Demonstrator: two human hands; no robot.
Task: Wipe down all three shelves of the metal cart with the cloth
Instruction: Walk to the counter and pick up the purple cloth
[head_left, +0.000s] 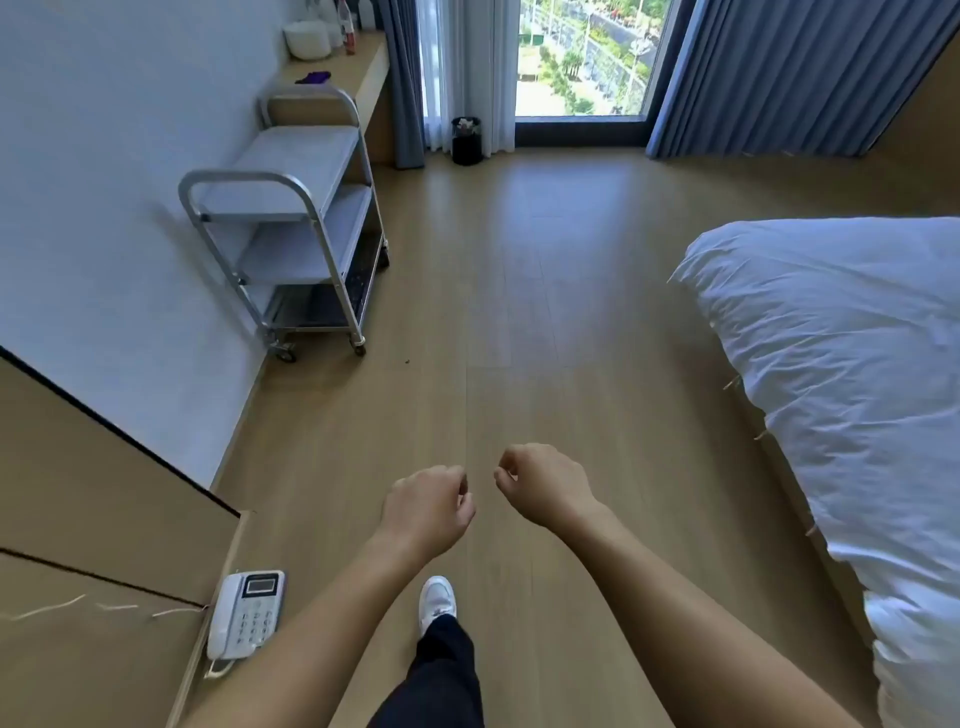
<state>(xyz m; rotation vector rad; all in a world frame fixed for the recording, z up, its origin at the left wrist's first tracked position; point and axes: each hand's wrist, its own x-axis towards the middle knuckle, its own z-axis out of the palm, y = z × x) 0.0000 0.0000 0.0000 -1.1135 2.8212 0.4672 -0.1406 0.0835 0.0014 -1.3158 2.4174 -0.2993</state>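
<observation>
— Where are the hands?
— Both are held out over the wooden floor (519, 312), near each other but apart. The left hand (428, 509) and the right hand (545, 486) have loosely curled fingers, and neither holds anything.
— And the cart?
— The metal cart (296, 171) stands well ahead of the left hand and off to its left, against the white wall. Its three shelves are stacked one over another.
— The cloth?
— A small purple cloth (313, 78) lies on the wooden table (358, 67) beyond the cart, farther still from the hands.
— Anything else?
— A bed (831, 338) with white bedding is to the right of the right hand. A white telephone (248, 613) sits just left of the left forearm.
</observation>
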